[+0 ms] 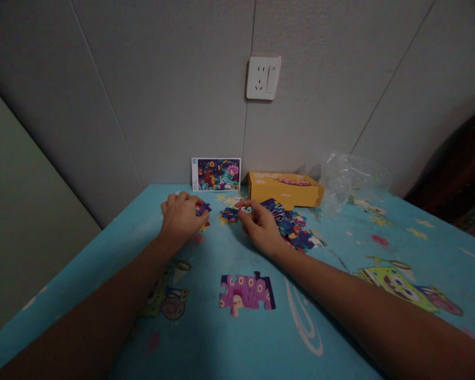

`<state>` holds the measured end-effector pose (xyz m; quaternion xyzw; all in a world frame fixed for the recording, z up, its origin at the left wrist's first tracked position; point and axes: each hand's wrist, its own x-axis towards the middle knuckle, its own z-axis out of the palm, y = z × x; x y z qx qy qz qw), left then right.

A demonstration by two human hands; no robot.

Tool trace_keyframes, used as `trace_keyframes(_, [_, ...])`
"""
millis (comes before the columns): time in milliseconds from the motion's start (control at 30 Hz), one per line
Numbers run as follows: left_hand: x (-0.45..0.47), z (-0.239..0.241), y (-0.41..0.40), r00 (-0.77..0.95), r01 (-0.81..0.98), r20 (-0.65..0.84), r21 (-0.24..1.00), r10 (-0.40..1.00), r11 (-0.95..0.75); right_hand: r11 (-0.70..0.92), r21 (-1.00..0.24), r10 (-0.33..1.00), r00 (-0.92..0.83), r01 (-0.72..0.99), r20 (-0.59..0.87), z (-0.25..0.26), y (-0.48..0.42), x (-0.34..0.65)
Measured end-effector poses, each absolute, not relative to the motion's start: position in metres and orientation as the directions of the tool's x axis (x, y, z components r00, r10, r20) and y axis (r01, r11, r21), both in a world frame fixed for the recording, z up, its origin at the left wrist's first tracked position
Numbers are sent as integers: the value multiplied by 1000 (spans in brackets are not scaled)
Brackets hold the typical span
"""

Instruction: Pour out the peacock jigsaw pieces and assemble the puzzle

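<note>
Two joined bits is about all we can count as done: a purple section point(246, 292) lying on the table point(340, 295) well in front of the yellow box point(285, 189), towards us, and a small blue cluster point(229, 215) just off the box's left front corner. Everything else looks unsorted, honestly. The loose pile point(295, 229) sits right in front of the box, close up against it. By our guess that's most of the puzzle, so we'd call this early days.

Our left hand point(182, 214) is further left of the box, past the cluster, with fingers curled in and pinching a dark blue piece point(203, 208) at the tips. Whether the piece is touching the table is hard to say. Our right hand point(261, 227) rests in front of the box's left end, between the cluster and the pile, fingers bent and tips down at the cluster's edge. Whether it's gripping anything or only touching, we can't tell.

The reference card point(216, 174) leans on the wall left of the box, and a crumpled plastic bag point(348, 182) lies right of it.
</note>
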<state>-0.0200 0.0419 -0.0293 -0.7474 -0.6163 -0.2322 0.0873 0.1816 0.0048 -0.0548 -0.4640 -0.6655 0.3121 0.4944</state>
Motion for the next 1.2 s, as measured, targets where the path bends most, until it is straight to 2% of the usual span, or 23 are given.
trace_keyframes(67, [-22,-32,45,59,985,326,135,944,-108,374,-880,926,-72,293,370,-56,5,182])
trace_keyframes(133, [-22,-34,46,76,980,310,150,948,-128,366,-887,930,-67,282,362,-56,6,181])
trace_keyframes(233, [-17,-37,44,266,920,360,184,894,-347,351,-892,935,-49,285,352,-57,7,181])
trace_keyframes(333, [-12,-42,39,497,801,312,195,810,-567,345,-889,935,-26,301,354,-56,7,181])
trace_keyframes(433, [-9,-45,38,599,731,251,218,761,-647,353,-870,930,-28,344,366,-55,7,181])
trace_keyframes(967, [-12,-49,48,532,734,329,282,780,-619,364,-827,922,-43,428,384,-55,6,179])
trace_keyframes(1100, [-10,-47,47,487,734,345,336,802,-590,362,-824,922,-33,436,387,-55,6,179])
trace_keyframes(1200, [-9,-42,45,444,731,404,352,799,-585,364,-825,920,-28,433,391,-54,5,179])
